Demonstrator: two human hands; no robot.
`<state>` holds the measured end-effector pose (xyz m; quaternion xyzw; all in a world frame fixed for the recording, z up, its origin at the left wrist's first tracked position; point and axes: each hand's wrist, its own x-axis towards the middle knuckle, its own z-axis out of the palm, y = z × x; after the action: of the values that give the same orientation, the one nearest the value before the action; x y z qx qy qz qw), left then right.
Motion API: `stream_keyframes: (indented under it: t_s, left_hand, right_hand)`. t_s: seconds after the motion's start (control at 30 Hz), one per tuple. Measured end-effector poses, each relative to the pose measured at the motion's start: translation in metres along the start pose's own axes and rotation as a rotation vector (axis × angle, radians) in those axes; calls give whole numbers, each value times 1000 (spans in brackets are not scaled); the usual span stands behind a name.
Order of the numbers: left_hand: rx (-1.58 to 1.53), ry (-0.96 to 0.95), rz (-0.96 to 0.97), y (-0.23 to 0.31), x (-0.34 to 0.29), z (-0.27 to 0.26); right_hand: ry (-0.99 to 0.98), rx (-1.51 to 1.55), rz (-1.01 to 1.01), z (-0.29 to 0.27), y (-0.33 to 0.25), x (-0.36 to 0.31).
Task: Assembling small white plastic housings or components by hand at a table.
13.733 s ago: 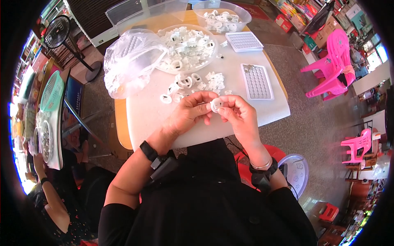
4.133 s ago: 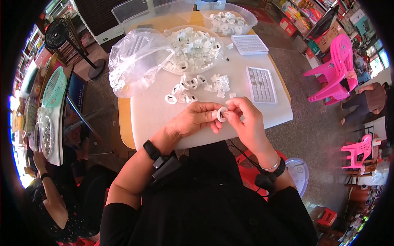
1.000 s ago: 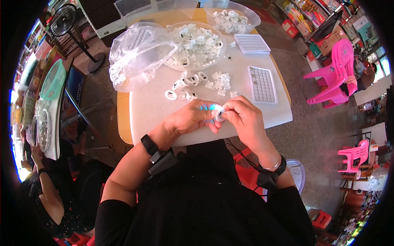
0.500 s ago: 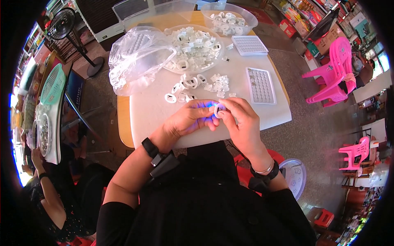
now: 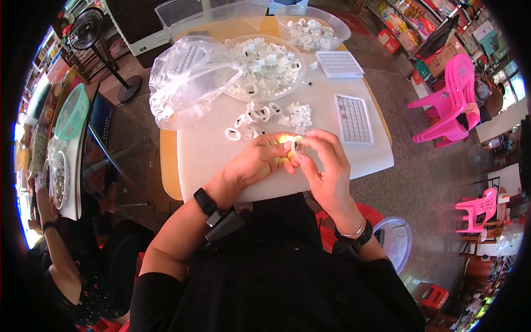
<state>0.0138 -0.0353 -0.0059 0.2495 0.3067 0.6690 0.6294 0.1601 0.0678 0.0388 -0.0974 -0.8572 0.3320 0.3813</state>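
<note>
Just past the table's near edge, a small white oval plastic part [image 5: 296, 145] with a dark middle is held between both hands. My left hand [image 5: 260, 158] pinches it from the left with thumb and fingers, and yellow light glows on those fingers. From the right, the thumb and fingertips of my right hand [image 5: 327, 166] close on the part's other side. Beyond the hands lie loose white ring-shaped pieces [image 5: 233, 134] and a heap of small clear-white pieces [image 5: 298, 115]. The fingertips hide some of the held part.
A large clear bowl [image 5: 301, 72] of white parts stands behind, with a crumpled plastic bag [image 5: 180, 83] against its left. Another bowl [image 5: 345, 30] is at the far right. White trays [image 5: 354, 119] lie right. A person's arm [image 5: 58, 252] is at lower left; pink chairs [image 5: 459, 99] stand right.
The glow on my left fingers has turned from blue-violet to yellow. The held part is turned slightly, with both hands still on it. The view has shifted a little.
</note>
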Motion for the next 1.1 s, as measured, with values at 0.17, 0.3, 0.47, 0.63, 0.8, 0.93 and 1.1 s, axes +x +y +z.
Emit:
stream_keyframes:
  t_s: [0.17, 0.3, 0.47, 0.63, 0.8, 0.93, 1.1]
  left_hand:
    - [25, -10, 22, -1, 3, 1]
    - [10, 1, 38, -5, 3, -1]
    - [13, 41, 57, -5, 3, 1]
    - [14, 51, 63, -5, 5, 2]
    - [6, 67, 35, -2, 3, 2]
    - [-48, 7, -2, 3, 1, 2]
    - [59, 50, -42, 4, 1, 6]
  right_hand:
    - [-59, -163, -149, 2, 3, -2]
    - [-34, -214, -199, 6, 3, -3]
    - [-14, -233, -229, 10, 7, -3]
    - [8, -240, -235, 13, 9, -3]
    - [-18, -16, -87, 2, 3, -1]
    - [-14, 120, 110, -11, 4, 13]
    - [-204, 405, 325, -8, 5, 13]
